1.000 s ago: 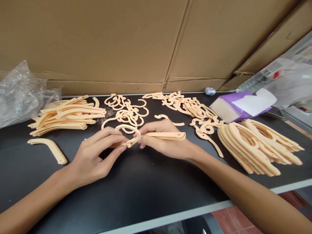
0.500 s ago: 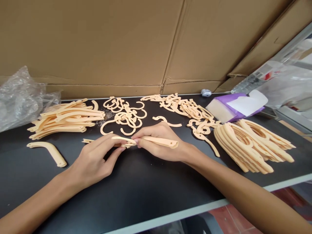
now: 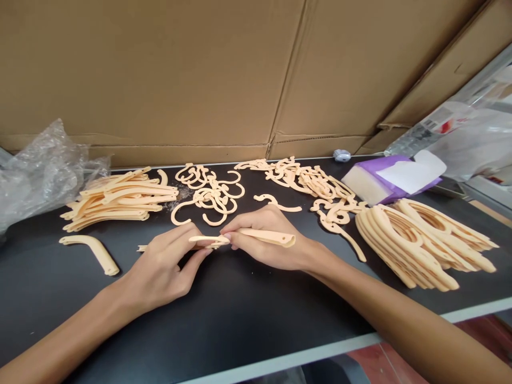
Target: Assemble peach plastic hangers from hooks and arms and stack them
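My left hand (image 3: 164, 266) and my right hand (image 3: 266, 240) meet over the black table (image 3: 224, 320), both closed on one peach plastic hanger (image 3: 262, 236). The left fingers pinch its left arm and the hook piece (image 3: 208, 241) at the middle joint. The right hand grips the right arm, whose end sticks out past the thumb. The hook lies almost flat between the fingertips.
A stack of hanger arms (image 3: 120, 197) and one loose arm (image 3: 92, 250) lie at the left. Loose hooks (image 3: 208, 192) and more hook parts (image 3: 312, 184) sit behind my hands. Finished hangers (image 3: 420, 240) are piled at the right. A purple box (image 3: 392, 178), plastic bags (image 3: 40, 165), and cardboard (image 3: 200, 74) stand behind.
The hook stood up in a loop between my fingers a second ago; it now lies flat at the joint. My hands have lowered slightly toward the table.
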`<state>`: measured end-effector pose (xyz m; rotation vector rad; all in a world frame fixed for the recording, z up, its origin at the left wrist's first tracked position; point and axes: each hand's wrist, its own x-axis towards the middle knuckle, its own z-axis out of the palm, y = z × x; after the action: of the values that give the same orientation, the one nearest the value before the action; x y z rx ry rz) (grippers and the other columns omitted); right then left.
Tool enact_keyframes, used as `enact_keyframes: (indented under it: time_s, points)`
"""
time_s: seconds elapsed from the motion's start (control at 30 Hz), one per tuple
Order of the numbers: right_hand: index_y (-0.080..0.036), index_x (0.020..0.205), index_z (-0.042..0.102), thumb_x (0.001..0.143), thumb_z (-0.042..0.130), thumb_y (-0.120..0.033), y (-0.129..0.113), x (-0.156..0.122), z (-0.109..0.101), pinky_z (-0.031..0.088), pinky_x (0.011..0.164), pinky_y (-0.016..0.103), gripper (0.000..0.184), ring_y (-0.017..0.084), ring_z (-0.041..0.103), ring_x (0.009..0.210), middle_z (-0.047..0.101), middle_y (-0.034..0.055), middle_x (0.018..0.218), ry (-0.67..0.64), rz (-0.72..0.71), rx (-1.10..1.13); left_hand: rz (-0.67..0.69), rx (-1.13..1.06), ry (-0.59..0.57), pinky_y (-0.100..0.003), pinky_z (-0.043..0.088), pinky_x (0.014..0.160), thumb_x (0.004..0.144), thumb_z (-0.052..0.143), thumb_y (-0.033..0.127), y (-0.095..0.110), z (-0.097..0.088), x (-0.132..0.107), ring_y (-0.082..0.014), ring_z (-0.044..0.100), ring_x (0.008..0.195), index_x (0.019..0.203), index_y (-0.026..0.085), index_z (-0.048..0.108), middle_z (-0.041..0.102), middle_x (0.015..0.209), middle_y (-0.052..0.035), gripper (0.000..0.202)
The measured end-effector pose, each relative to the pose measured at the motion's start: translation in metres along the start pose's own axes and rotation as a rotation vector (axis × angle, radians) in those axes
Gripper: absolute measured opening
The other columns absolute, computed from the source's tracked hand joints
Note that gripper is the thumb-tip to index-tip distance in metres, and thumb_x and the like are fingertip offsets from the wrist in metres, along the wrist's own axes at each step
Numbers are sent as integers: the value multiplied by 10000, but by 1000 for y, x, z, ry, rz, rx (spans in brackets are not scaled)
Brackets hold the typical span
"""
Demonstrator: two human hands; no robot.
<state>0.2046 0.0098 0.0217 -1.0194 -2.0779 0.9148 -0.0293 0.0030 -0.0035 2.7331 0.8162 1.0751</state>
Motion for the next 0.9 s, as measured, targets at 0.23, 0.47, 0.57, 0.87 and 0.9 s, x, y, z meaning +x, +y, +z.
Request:
enact_keyframes:
  time_s: [0.23,0.47,0.57,0.87,0.9]
  points:
    - [-138,834,777,874,597,-154,6,-1,1,453,625,174,185,72,589,588,709,-16,672,3,-41,50,4,30,-26,-245,496,613,954,594,96,3,-1,1,-132,616,666,1016,176,628,634,794,-10,106]
    - [-146,766,767,846,584,-103,4,3,0,451,601,184,205,88,632,600,721,-13,650,8,75,98,-13,65,-44,-256,495,625,963,603,117,1,3,1,-153,660,715,1047,185,633,681,873,-40,112]
    - [-144,742,749,828,588,-118,7,4,1,484,599,196,185,108,670,597,723,1,646,-2,140,197,-5,77,-37,-250,489,624,964,596,110,3,4,1,-145,649,700,1032,176,627,676,858,-38,100]
    - [-150,675,692,749,584,-166,11,10,11,511,542,208,132,127,692,517,675,-12,591,7,333,501,-33,79,-48,-256,454,576,960,590,137,1,1,3,-134,586,615,944,180,629,635,761,-15,60]
    - [-151,677,688,736,582,-166,10,10,11,506,528,204,123,130,692,511,675,-13,585,5,354,525,-41,66,-49,-254,469,586,958,594,141,1,1,3,-142,621,641,953,188,632,661,785,-21,61]
